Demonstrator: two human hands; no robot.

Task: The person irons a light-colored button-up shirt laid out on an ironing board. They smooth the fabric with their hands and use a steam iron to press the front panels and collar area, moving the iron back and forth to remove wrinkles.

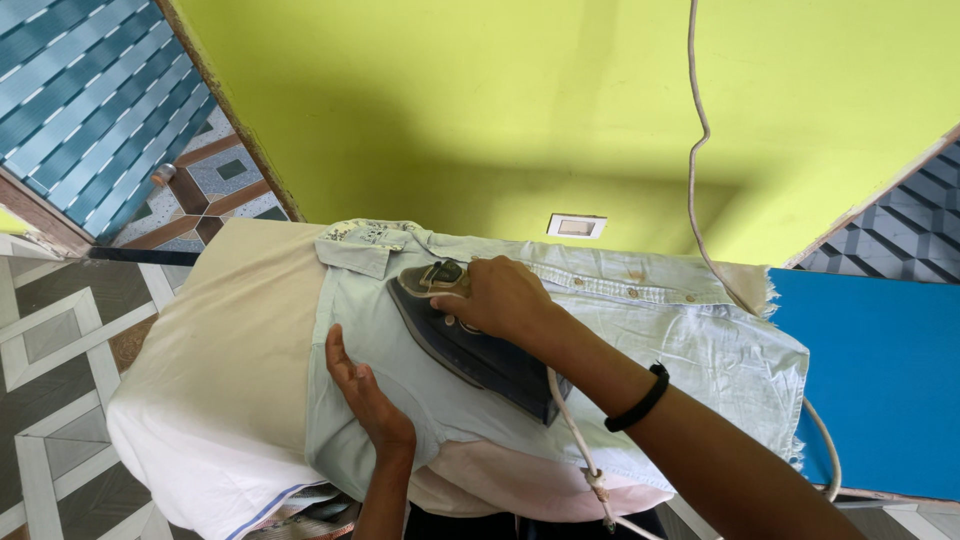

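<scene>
A pale blue button shirt (690, 330) lies spread over a padded board covered in cream cloth (220, 350). My right hand (505, 300) grips the handle of a dark blue electric iron (470, 350) that rests on the shirt near its collar (365, 245). A black band circles that wrist. My left hand (360, 390) lies flat on the shirt just left of the iron, fingers together, pressing the cloth. The iron's white cord (575, 440) trails back under my right arm.
The cord (695, 150) runs up the lime green wall (450, 100), which has a white switch plate (576, 226). A blue surface (880, 390) lies to the right. Patterned floor tiles (60, 350) show at left, and a teal ribbed panel (90, 90) at upper left.
</scene>
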